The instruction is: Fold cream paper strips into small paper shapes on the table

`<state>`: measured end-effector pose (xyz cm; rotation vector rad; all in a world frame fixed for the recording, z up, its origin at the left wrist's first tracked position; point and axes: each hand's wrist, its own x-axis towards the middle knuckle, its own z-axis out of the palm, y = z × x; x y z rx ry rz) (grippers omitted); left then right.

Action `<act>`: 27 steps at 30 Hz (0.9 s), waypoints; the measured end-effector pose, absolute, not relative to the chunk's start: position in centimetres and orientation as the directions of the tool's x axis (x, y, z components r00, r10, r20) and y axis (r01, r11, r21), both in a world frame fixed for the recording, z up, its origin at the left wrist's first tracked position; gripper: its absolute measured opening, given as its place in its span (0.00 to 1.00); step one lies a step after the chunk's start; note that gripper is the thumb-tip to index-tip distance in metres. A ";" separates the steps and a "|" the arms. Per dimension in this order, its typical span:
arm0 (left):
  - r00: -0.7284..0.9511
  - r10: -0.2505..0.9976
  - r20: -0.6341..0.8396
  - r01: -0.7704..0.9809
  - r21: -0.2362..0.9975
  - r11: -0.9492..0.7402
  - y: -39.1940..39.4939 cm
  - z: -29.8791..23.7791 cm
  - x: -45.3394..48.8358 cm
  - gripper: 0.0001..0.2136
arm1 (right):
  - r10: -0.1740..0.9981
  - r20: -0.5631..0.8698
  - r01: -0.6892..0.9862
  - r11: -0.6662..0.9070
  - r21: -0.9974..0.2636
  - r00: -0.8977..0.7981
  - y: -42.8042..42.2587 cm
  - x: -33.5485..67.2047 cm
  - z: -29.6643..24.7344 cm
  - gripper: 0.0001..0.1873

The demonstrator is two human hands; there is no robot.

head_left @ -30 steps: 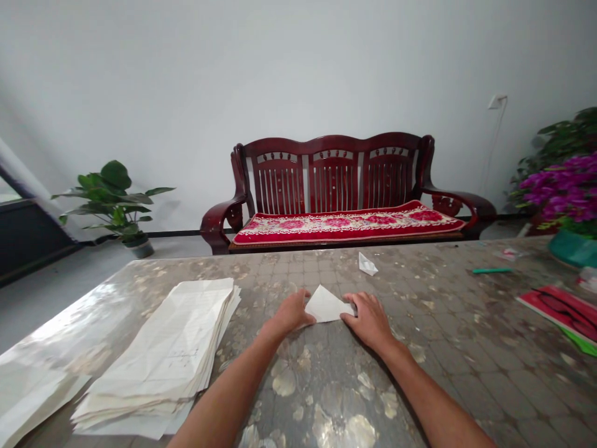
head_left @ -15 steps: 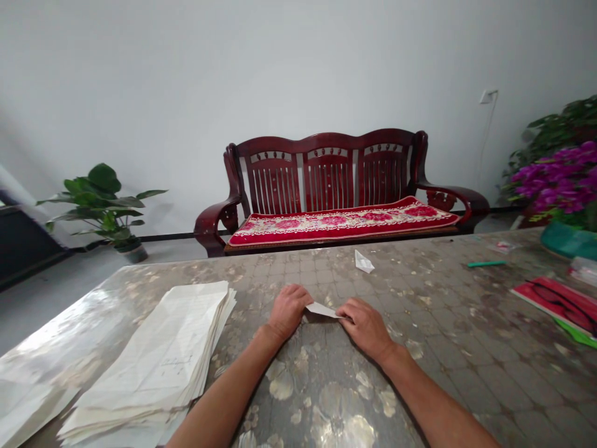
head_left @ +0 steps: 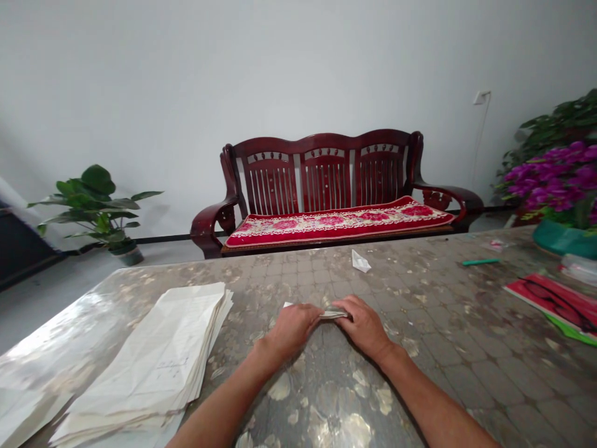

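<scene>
A small folded white paper (head_left: 332, 313) lies flat on the patterned table (head_left: 420, 348) right in front of me. My left hand (head_left: 293, 328) presses down on its left part, fingers curled over it. My right hand (head_left: 364, 325) pinches and presses its right edge. Only thin strips of the paper show between and beside the two hands. A thick stack of white sheets (head_left: 158, 354) lies to the left of my left forearm.
A small folded paper piece (head_left: 360, 262) sits farther back on the table. A green pen (head_left: 480, 262), a red booklet (head_left: 550, 301) and a pot of purple flowers (head_left: 562, 205) are at the right. Behind the table stands a wooden bench (head_left: 326, 193) with a red cushion.
The paper's raised triangular flap has been folded down flat. Both hands have closed in over it, the left sliding right onto the paper.
</scene>
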<state>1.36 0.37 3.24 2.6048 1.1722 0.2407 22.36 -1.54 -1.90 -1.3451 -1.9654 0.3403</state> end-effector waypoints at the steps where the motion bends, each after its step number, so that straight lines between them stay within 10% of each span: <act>1: 0.633 0.774 0.025 0.720 0.350 -0.600 0.6 3.7 1.4 0.14 | 0.900 0.414 0.670 0.391 -0.631 -0.136 -1.4 22.4 -2.1 0.13; 11: 0.437 0.887 -0.151 0.725 0.643 -0.248 3.3 4.1 1.6 0.16 | 0.892 0.440 0.442 0.353 -0.824 0.108 -1.0 22.9 -2.3 0.19; 27: 0.597 0.802 -0.002 0.648 0.591 -0.480 1.3 5.6 1.6 0.15 | 0.862 0.501 0.520 0.393 -0.758 0.079 -1.4 23.2 -1.5 0.08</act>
